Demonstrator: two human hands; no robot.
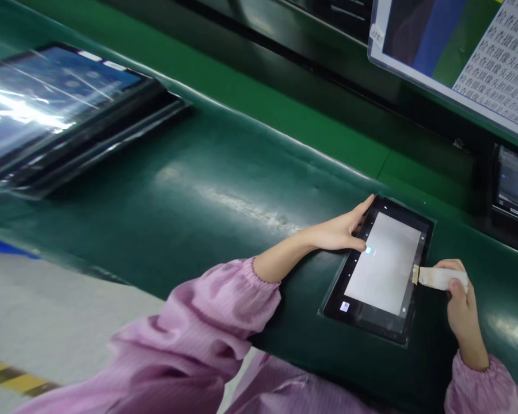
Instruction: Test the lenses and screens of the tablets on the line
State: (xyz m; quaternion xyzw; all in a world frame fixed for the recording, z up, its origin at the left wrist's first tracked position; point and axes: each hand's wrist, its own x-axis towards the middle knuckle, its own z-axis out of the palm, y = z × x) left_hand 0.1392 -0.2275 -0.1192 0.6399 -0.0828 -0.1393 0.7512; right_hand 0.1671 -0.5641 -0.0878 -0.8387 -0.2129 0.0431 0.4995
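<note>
Black tablet (pixel 384 264) against spread left grip (pixel 342 231); right grip (pixel 463 307) clasps 1 white block (pixel 438 279) alongside.

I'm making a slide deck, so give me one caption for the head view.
Left hand on a lit tablet, right hand holding a white object near the tablet's edge.

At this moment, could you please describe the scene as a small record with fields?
Left hand: thumb and a finger spread along the tablet's left edge
Right hand: holds a white object, its tan tip at the tablet's right edge
Tablet: screen lit, lying on the green work surface
Upper left: stack of flat devices
Upper right: printed sheet
</note>
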